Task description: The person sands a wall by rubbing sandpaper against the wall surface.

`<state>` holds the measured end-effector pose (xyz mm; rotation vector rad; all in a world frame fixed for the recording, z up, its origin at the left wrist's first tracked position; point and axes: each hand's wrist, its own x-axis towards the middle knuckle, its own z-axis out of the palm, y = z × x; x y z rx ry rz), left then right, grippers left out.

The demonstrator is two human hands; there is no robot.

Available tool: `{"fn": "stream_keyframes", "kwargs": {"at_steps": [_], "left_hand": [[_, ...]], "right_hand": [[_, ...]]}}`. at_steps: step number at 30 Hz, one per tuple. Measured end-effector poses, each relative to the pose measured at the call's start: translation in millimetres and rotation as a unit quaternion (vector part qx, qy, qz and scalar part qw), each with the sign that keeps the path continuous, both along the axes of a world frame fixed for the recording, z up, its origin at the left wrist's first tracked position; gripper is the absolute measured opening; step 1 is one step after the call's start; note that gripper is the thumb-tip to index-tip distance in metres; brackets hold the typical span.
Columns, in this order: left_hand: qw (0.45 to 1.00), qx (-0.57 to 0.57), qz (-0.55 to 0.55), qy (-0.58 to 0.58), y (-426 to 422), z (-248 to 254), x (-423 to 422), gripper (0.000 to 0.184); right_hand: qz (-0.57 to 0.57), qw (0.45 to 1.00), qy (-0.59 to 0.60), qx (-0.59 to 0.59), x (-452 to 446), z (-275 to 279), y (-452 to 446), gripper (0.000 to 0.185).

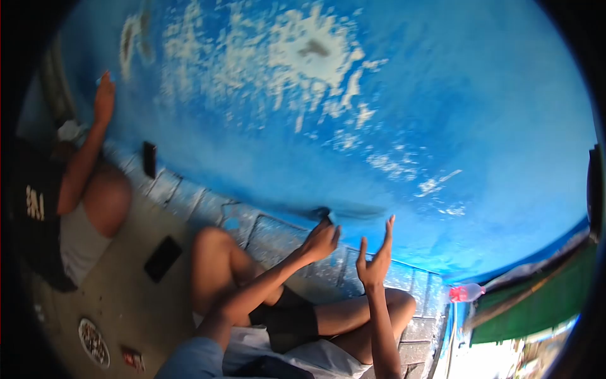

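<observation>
Left hand (320,242) is at a dark object (320,213) near the blue-painted wall's (442,114) lower edge, grip undeterminable; right hand (375,266) open, fingers spread.

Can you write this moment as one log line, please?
left hand: at dark blurry thing, grip unclear | right hand: open, in front of blue wall | other person's hand: raised | black phone: on floor

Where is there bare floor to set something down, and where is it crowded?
Bare floor lies between the flat-lying dark slab and the round white-rimmed dish. It is tight where the dish nears the red packet, and around the folded legs, left hand and right hand.
</observation>
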<state>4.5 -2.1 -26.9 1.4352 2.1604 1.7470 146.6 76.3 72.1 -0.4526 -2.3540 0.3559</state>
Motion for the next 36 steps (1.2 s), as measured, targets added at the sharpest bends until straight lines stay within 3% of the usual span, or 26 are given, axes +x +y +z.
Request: {"fn": "stream_keyframes", "kwargs": {"at_steps": [2, 4, 5, 7, 8, 11, 12, 17, 19, 22, 29, 35, 36], "left_hand": [[1.0, -0.015, -0.001, -0.019, 5.6, -14.2, -1.7, 0.023], [0.999, -0.031, -0.016, -0.013, -0.2, -4.6, -1.0, 0.022], [1.0, 0.018, 0.001, -0.005, 1.6, -7.2, 0.4, 0.021], [1.0, 0.004, 0.008, 0.001, 3.4, -14.5, 1.0, 0.021], [1.0, -0.006, 0.016, -0.002, 3.4, -18.0, 2.5, 0.021], [0.999, 0.02, 0.025, -0.011, 4.5, -1.7, 2.8, 0.019], [1.0, 0.018, 0.013, -0.015, 3.3, 2.8, 2.9, 0.019], [0.999, 0.034, 0.022, -0.036, -1.2, 17.4, -0.7, 0.019], [0.996, 0.075, 0.032, 0.03, 0.7, 12.2, -1.2, 0.018], [0.999, 0.023, 0.02, 0.023, -0.1, 4.9, -1.2, 0.018], [0.999, 0.043, 0.011, 0.016, -0.8, 6.0, 0.7, 0.017], [0.999, 0.033, 0.008, -0.038, -6.0, 25.9, -9.4, 0.017], [0.998, 0.042, 0.002, -0.046, -9.5, 34.1, -11.3, 0.017]], "right_hand": [[0.009, 0.984, 0.072, -0.164, 17.3, -40.2, -12.5, 0.058], [-0.048, 0.986, -0.004, -0.162, 31.2, -78.9, -21.4, 0.042], [-0.031, 0.984, -0.007, -0.173, 32.1, -86.0, -19.0, 0.042], [0.114, 0.956, -0.182, -0.198, 34.7, -86.9, -24.8, 0.032], [0.111, 0.961, -0.176, -0.18, 31.3, -80.0, -34.5, 0.027], [0.173, 0.942, -0.225, -0.178, 29.8, -107.8, -38.8, 0.034], [0.157, 0.914, -0.311, -0.207, 31.5, -102.3, -45.9, 0.046], [0.261, 0.835, -0.445, -0.192, 34.1, -110.7, -52.3, 0.06], [0.241, 0.826, -0.485, -0.153, 36.7, -124.0, -53.1, 0.063], [0.237, 0.816, -0.503, -0.159, 36.0, -129.4, -50.2, 0.064], [0.223, 0.828, -0.489, -0.161, 38.8, -118.2, -59.1, 0.063], [0.205, 0.827, -0.469, -0.232, 38.7, -101.2, -42.2, 0.052], [0.209, 0.846, -0.431, -0.233, 40.6, -100.4, -37.3, 0.046]]}}
